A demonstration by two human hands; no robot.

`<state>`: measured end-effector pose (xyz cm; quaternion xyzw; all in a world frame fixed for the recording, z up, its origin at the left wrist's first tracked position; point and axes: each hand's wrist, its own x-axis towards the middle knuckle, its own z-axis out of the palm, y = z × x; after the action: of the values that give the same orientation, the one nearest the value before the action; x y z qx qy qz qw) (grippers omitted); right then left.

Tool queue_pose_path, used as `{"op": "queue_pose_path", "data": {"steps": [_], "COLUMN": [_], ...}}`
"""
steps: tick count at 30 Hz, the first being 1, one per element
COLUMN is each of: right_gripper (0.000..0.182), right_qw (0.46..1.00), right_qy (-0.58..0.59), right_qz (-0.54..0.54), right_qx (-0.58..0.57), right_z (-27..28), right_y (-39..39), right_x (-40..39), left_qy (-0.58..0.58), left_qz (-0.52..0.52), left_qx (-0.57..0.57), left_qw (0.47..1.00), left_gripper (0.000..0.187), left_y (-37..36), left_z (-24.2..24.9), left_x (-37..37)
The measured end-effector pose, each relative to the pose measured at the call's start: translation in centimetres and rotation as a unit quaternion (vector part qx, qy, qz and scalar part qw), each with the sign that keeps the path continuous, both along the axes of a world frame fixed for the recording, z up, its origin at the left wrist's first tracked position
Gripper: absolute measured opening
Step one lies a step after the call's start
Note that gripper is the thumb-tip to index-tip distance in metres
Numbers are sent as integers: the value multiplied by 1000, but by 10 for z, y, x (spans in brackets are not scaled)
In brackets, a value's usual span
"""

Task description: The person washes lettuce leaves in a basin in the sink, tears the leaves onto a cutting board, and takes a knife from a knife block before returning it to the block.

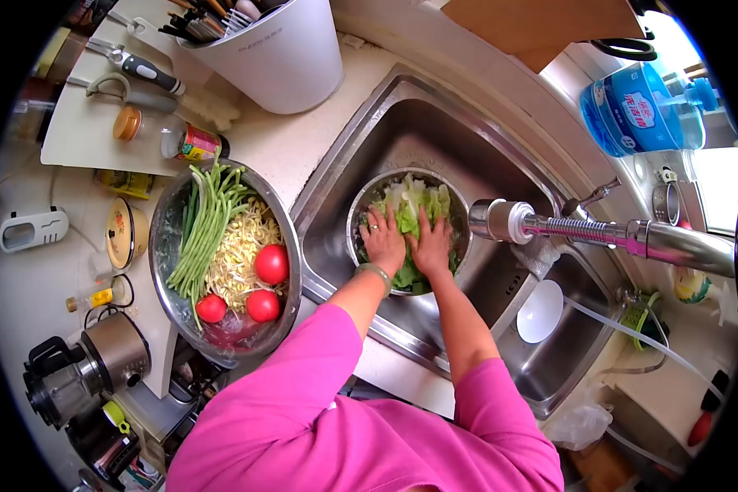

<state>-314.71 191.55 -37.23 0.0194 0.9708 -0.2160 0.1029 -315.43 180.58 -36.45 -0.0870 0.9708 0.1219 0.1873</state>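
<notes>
Inside the left basin of the sink sits a round metal bowl [361,190] with green lettuce leaves [418,197] in it. My left hand [383,244] lies on the leaves at the bowl's left side, fingers spread, a ring on one finger and a bangle on the wrist. Beside it my right hand [430,246] rests on the leaves, fingers stretched out and pointing to the far rim. Both palms face down, so what lies beneath them is hidden. The metal faucet head [494,221] is at the bowl's right, close to its rim.
Left of the sink, a large metal bowl [161,261] holds long green beans [209,221], bean sprouts [236,254] and three tomatoes [271,264]. A white utensil bin [279,66] stands behind. A white bowl [540,312] is in the right basin; a blue detergent bottle [631,111] stands at the back right.
</notes>
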Motion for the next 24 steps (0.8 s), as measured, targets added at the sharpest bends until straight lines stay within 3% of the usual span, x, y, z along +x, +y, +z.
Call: {"op": "queue_pose_path", "data": {"steps": [2,5,6,7,10,12,13,15,18,20,22,23,24], "right_gripper": [59,52,49,47,49,60,66,67,65,61,56,53,48], "right_qw": [997,967,958,929,963,987,983,952,965,884,764,748,733], "right_qy": [-3,-17,-17,61,0,28,-26,30,-22,-71,-165,-159,-162], "right_qz": [-47,-106,-126,-134,-121,-34,-6,-35,-93,-173,-251,-241,-246], "right_qx": [-64,-233,-258,-338,-240,-156,-181,-302,-244,-429,-571,-598,-614], "right_z": [7,1,29,17,55,54,62,67,45,7,12,15,21], "right_y": [8,27,28,33,37,21,16,19,23,18,10,12,17], "right_x": [-6,-15,-17,-16,-6,1,4,-5,-14,-15,-16,-14,-11], "left_qy": [21,-56,-42,11,131,23,-31,-62,-36,-55,-47,-103,-114], "left_qz": [80,207,246,261,276,242,224,267,307,372,405,426,443], "left_qx": [82,163,180,189,207,165,143,181,275,495,697,671,608], "left_qw": [993,963,952,946,930,956,964,945,910,783,590,598,650], "left_gripper": [64,56,51,52,57,61,64,74,69,62,45,32,28], "left_y": [6,2,0,-1,-3,-1,0,-1,-3,4,3,0,5], "left_z": [4,28,27,26,21,31,39,36,-3,-35,-32,-22,-21], "left_x": [-2,-15,-16,-15,0,1,0,-13,-20,-22,-14,-13,-17]}}
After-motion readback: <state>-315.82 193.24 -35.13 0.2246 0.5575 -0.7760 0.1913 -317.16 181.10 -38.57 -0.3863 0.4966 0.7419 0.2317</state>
